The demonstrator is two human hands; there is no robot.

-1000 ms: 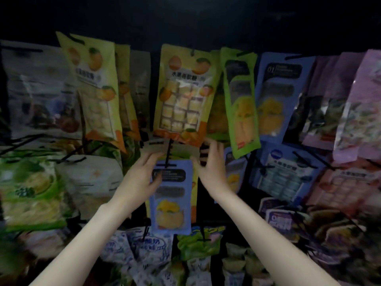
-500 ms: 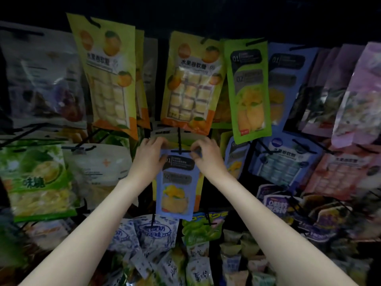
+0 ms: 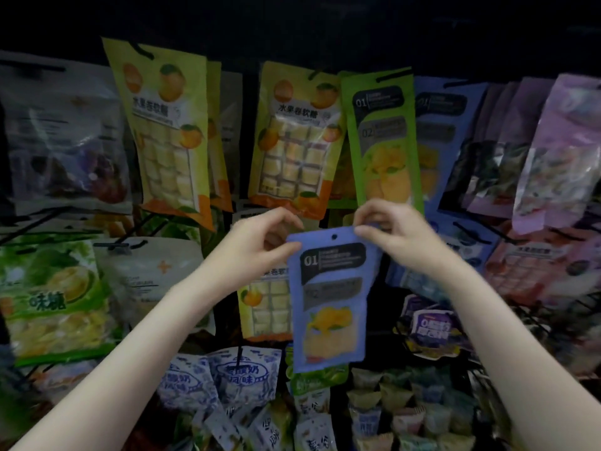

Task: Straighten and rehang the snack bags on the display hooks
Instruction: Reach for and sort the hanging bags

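Both hands — left hand [image 3: 260,245], right hand [image 3: 395,234] — pinch the blue bag's [image 3: 330,304] top corners; it hangs upright, hole [image 3: 334,237] centred between them.

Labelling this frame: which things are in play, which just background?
In play: blue bag, pinched at its top corners by left hand and right hand.
Background: green bag, orange-candy bags, purple bags, loose packets below.
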